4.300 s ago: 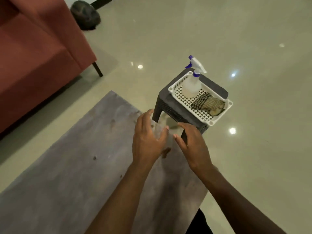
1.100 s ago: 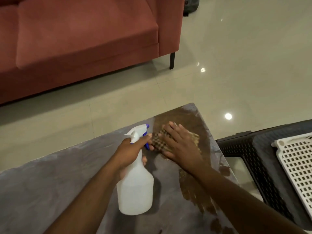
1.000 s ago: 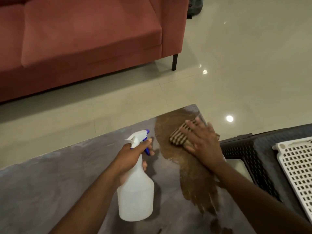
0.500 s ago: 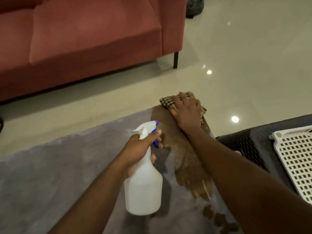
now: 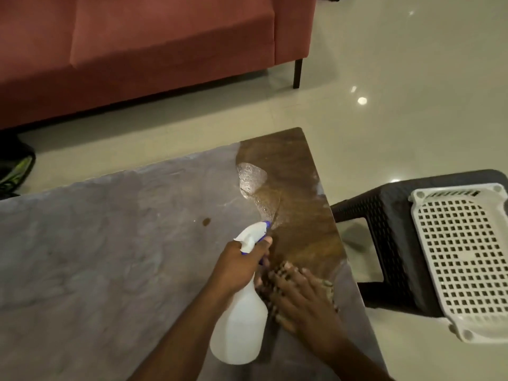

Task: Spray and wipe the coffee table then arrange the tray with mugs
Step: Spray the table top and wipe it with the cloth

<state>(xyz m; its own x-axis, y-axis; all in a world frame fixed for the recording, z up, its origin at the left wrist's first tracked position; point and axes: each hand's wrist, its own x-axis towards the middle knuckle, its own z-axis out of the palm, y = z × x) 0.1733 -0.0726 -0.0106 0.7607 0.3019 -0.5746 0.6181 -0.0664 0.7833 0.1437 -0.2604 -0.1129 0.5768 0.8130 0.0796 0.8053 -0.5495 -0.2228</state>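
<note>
The coffee table (image 5: pixel 110 257) is dusty grey, with a wiped, wet brown strip (image 5: pixel 297 204) along its right end and a patch of fresh spray droplets (image 5: pixel 251 178). My left hand (image 5: pixel 239 264) grips the neck of a white spray bottle (image 5: pixel 239 325) with a blue trigger, nozzle pointing toward the wet strip. My right hand (image 5: pixel 302 298) lies flat on a checked cloth (image 5: pixel 283 273), pressing it to the table near the right edge. Most of the cloth is hidden under the hand. No mugs are in view.
A dark plastic stool (image 5: pixel 390 243) stands right of the table, carrying a white perforated tray (image 5: pixel 464 257). A red sofa (image 5: pixel 151 45) runs along the far side across glossy floor tiles. A dark shoe (image 5: pixel 13 169) lies at the left edge.
My right hand has drawn the cloth back from the table's far right corner to the near right edge. A fresh patch of spray now lies on the far part of the strip.
</note>
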